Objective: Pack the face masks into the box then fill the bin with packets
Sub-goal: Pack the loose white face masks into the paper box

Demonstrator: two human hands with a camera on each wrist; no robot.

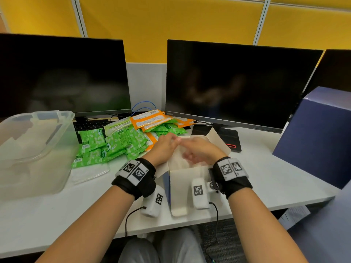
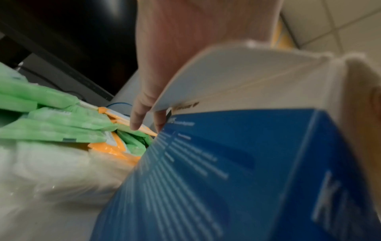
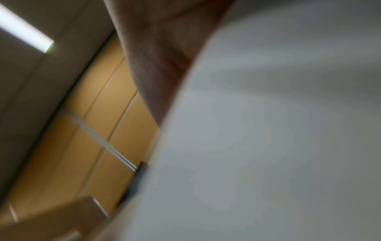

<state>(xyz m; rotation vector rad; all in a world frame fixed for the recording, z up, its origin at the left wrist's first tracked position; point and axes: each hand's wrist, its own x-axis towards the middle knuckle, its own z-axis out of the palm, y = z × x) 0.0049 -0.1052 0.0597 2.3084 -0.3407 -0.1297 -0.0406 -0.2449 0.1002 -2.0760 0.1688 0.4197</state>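
We sit at a white tabletop (image 1: 266, 179), and our landmark is the box (image 1: 182, 179), blue on its sides with pale flaps thrown open, standing just past the near edge between our wrists. Its long front flap hangs toward us. Our right hand (image 1: 199, 150) lies over the open top, on the white masks (image 1: 180, 160) that sit inside; it is blurred, the fingers look loosely bent, and we cannot tell whether they hold anything. Our left hand (image 1: 163, 147) is at the box's left rim, touching the right hand's fingertips above the opening; in the left wrist view its fingers (image 2: 137, 117) hang down, relaxed, beside the side flap, gripping nothing we can make out. The right wrist view gives only blur of a pale surface and skin. Just left of the box, and a little beyond it, lies the heap of packets (image 1: 117, 141), green ones with a few orange ones on top toward the back. Further left of the box stands the clear bin (image 1: 38, 149). Right of the box sits a big blue carton (image 1: 319, 133). Behind the box stand two dark monitors (image 1: 239, 82), and behind them a yellow partition (image 1: 171, 25).
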